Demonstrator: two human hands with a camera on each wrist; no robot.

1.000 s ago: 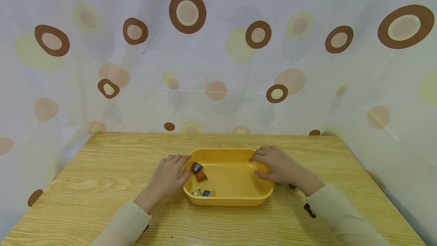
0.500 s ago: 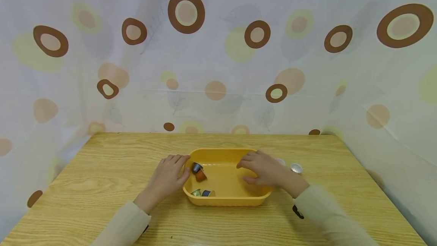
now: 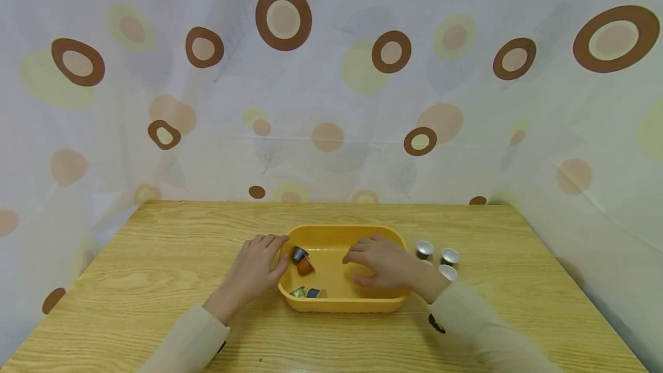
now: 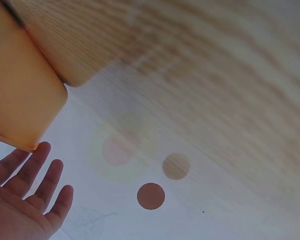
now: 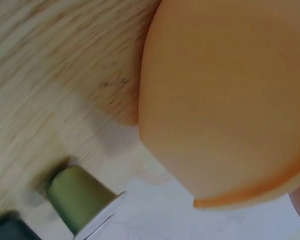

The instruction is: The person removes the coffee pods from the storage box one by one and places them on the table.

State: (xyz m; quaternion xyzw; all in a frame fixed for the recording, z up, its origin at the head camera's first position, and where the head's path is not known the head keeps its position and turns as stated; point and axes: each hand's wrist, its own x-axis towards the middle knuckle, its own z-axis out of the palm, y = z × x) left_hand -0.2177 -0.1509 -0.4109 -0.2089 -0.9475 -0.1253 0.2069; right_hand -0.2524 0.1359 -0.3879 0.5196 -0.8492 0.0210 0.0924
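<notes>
Has left hand [image 3: 252,266] touching the left rim of the yellow tray [image 3: 344,305], fingers loosely spread, and right hand [image 3: 385,263] over its right half, thumb wide of fingers. Shows dark capsule [image 3: 298,254] against orange-brown capsule [image 3: 305,266] inside at left, green capsule [image 3: 298,292] beside blue capsule [image 3: 313,293] near the front, white-lidded capsules [image 3: 449,257] on the surface [image 3: 155,281] outside at right.

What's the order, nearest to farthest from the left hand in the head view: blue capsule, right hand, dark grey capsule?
1. Dark grey capsule, at the left end inside the yellow tray.
2. Blue capsule, by the tray's front wall.
3. Right hand, over the tray's right half.
</notes>
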